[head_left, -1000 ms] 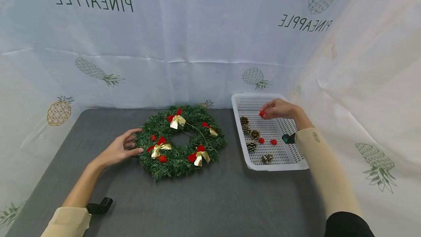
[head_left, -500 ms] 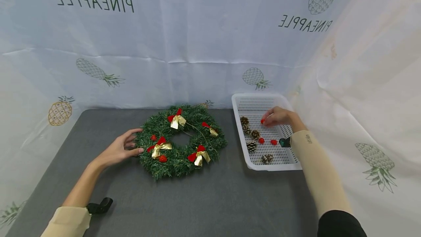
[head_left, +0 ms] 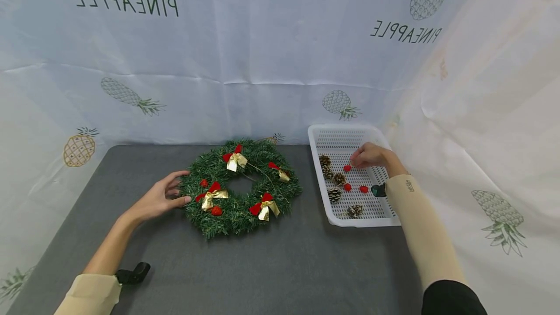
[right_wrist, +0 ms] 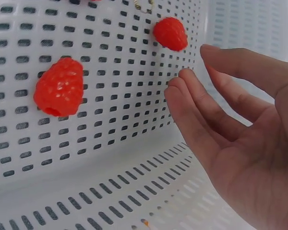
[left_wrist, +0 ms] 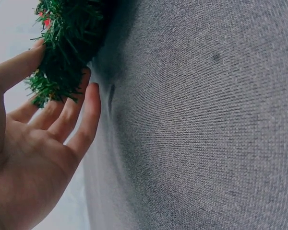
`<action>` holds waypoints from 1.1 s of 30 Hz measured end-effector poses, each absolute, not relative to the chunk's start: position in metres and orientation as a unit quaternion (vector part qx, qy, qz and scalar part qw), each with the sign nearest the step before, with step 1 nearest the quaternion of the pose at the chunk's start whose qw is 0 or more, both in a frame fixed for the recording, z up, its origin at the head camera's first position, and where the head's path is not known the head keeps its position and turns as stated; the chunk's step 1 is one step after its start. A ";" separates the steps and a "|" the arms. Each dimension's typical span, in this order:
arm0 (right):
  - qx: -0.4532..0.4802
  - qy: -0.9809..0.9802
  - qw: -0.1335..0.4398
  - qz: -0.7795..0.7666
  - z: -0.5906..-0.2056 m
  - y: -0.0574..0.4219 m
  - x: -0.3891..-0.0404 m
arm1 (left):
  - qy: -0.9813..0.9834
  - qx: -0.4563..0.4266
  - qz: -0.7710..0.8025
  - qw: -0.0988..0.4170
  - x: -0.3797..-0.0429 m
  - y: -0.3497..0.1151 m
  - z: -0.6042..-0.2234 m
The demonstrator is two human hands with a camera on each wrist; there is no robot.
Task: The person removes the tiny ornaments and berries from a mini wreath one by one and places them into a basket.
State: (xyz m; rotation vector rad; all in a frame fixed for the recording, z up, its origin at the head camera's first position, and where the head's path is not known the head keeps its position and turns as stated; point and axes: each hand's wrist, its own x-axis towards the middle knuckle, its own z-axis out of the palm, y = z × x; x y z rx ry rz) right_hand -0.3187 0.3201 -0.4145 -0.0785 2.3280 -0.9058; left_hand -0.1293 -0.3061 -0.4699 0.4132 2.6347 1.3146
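A green wreath (head_left: 280,193) with red and gold bows and red raspberries lies on the grey table. My left hand (head_left: 159,198) holds its left edge, the thumb on one side and fingers on the other, as the left wrist view shows. Over the white basket (head_left: 318,179), my right hand (head_left: 369,155) has thumb and fingers parted and nothing between them. Just off its fingertips lies a red raspberry (head_left: 347,168) on the basket floor; the right wrist view also has this raspberry (right_wrist: 170,33). Two more raspberries lie nearer the front, one of them a raspberry (head_left: 364,189) close to the wrist camera.
Several pine cones (head_left: 334,195) lie along the basket's left side, and another pine cone (head_left: 355,211) near its front. A pineapple-print curtain (head_left: 262,38) hangs behind and beside the table. Grey tabletop (head_left: 271,266) extends in front of the wreath and basket.
My right hand has lowered a raspberry to the basket floor and let go of it, its arm shifting slightly left. The left hand and wreath stay put.
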 end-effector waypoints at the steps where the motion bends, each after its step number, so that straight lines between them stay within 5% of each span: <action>1: -0.029 0.883 0.314 -0.348 -0.415 0.320 -0.320 | 0.883 0.139 0.441 0.084 -0.129 -0.306 -0.470; 33: -0.134 0.871 0.213 -0.423 -0.353 0.279 -0.316 | 0.883 0.142 0.439 0.084 -0.129 -0.307 -0.468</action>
